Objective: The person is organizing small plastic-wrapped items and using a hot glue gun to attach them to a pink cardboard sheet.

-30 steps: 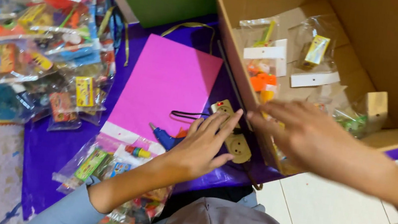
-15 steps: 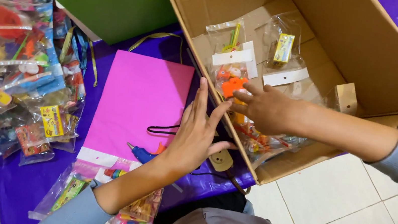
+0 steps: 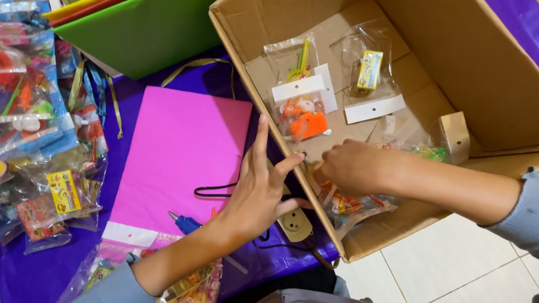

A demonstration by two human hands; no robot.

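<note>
Three clear plastic toy packets lying inside the open brown cardboard box (image 3: 500, 56): one with orange figures (image 3: 302, 111), one with a small yellow carton (image 3: 370, 71), and one with mixed bright pieces (image 3: 348, 208) at the near wall.

Right hand (image 3: 349, 168) reaching in over the near wall, fingers curled down onto that mixed packet. Pinching it or only pressing on it: cannot tell, fingertips hidden.

Left hand (image 3: 261, 191) outside the box, flat, fingers straight and slightly spread, thumb out. Resting on the right edge of the flat pink paper bag (image 3: 180, 154), just beside the box's near wall.

Progress, as judged: box mostly bare floor, so only a small share packed. Large heap of similar toy packets (image 3: 1, 105) unpacked, well apart to the left on the purple cloth (image 3: 189, 76). More packets (image 3: 193, 296) near the left forearm.

Edges and room:
- Box walls upright, mouth wide open, ample free space at the back and on the right.
- Near wall directly under the right wrist, little clearance.
- Beige plug adapter (image 3: 295, 223) and black cord just beside the left hand.
- Green board folder (image 3: 154, 28) behind the pink bag, touching the box corner.
- White tiled floor (image 3: 439, 275) past the cloth edge, lower right.
</note>
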